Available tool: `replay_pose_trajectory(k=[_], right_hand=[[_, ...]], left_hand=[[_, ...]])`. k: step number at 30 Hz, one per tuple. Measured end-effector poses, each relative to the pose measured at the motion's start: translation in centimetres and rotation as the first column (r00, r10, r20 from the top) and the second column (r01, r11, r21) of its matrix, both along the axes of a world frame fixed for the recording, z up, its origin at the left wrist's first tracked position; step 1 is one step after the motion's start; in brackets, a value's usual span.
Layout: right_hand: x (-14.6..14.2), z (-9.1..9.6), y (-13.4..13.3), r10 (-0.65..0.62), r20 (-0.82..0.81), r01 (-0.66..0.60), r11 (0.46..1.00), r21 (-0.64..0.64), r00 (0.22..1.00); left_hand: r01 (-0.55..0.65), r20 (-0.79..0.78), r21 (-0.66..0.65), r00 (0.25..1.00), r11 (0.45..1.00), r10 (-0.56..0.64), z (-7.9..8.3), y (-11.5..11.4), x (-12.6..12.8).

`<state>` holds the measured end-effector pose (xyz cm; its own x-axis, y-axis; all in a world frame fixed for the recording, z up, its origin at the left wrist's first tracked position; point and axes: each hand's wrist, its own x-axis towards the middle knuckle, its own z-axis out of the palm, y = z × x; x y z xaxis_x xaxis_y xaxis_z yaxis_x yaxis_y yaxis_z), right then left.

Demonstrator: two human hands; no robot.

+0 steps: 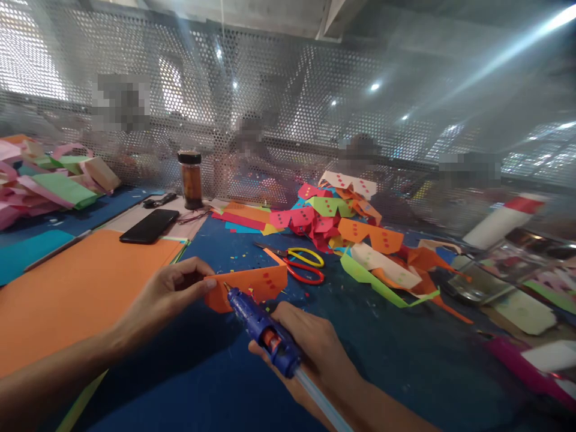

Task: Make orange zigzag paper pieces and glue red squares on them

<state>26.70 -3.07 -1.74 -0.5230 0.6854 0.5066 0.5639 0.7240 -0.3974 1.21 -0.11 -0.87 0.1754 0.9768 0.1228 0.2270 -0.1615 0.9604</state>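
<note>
Between the fingers and thumb of my left hand [182, 285] is the left end of a folded orange paper piece [245, 282], cut like a pair of glasses, with red dots near its right end. My right hand [310, 342] is wrapped round a blue hot glue gun [265, 333], and a long pale glue stick [321, 399] runs out of its back. The gun's nozzle tip is at the upper left part of the paper; whether it touches cannot be told. Just beyond the paper lie scissors [306, 265] with one yellow and one red handle loop.
A heap of coloured paper glasses [342, 210] lies at the back right. On the left are large orange sheets [81, 288], a black phone [150, 226], a brown jar [192, 180] and folded pastel papers [54, 180]. A perforated metal screen [279, 90] stands behind; blurred people show through it.
</note>
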Motion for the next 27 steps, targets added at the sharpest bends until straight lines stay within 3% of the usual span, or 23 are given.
replay_pose_trajectory(k=[27], right_hand=[[-0.10,-0.17,0.35,-0.015,0.039,0.016,0.999,-0.030,0.999]], left_hand=[[0.042,0.026,0.014,0.999,0.999,-0.042,0.08,0.10,0.05]])
